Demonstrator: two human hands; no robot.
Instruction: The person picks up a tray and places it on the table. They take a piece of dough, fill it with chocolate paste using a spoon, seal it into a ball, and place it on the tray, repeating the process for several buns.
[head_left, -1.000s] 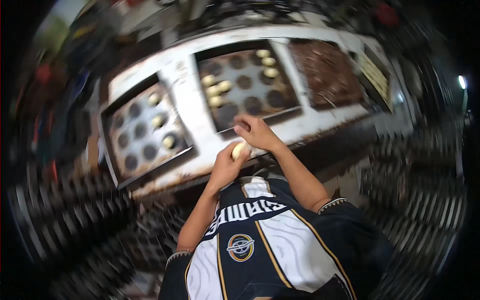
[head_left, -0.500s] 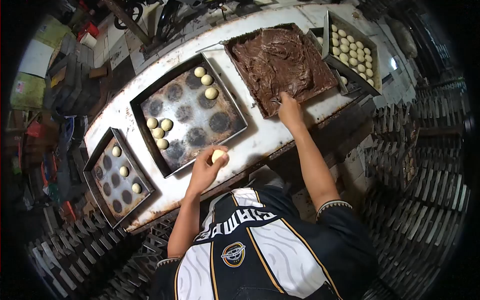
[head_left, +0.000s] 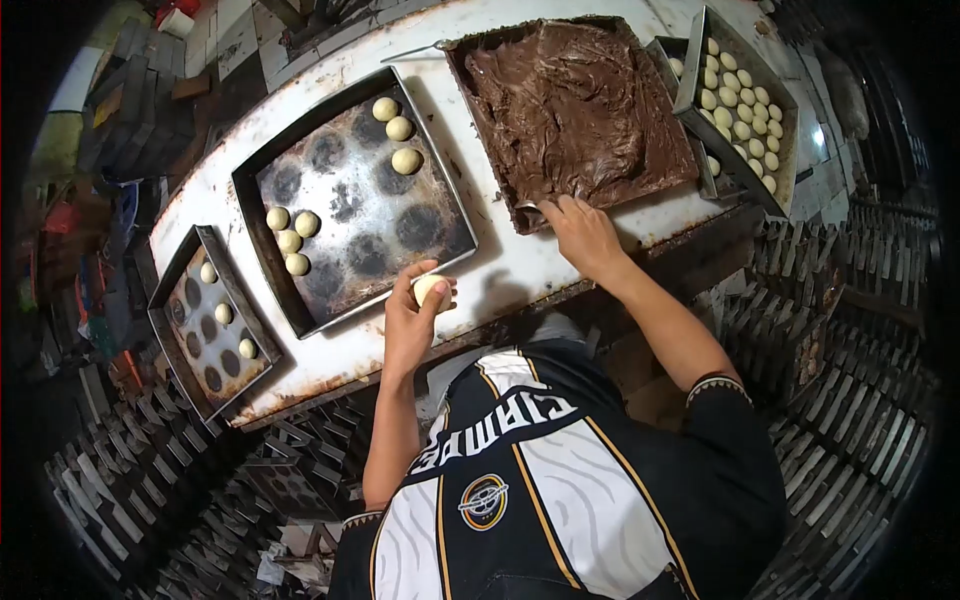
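My left hand [head_left: 412,308] is closed round a pale dough ball [head_left: 431,290], just in front of the large metal tray [head_left: 355,312]. Several more dough balls [head_left: 290,240] lie in that tray, in a left group and a right group. At the front left corner of a pan heaped with brown chocolate paste [head_left: 580,110] is my right hand [head_left: 580,232], its fingers pinched together. A small, shiny, metal-looking edge shows at the fingertips, but I cannot make out what it belongs to.
On the left of the white table [head_left: 330,365] stands a smaller tray [head_left: 262,372] with 3 dough balls. A tilted tray [head_left: 690,75] full of dough balls rests on another tray at the right. Stacks of metal trays [head_left: 850,400] stand beyond the table's near edge.
My right hand has shifted and turned at the paste pan's front left corner, fingers now pointing left. My left hand still holds the dough ball. The camera view has shifted slightly.
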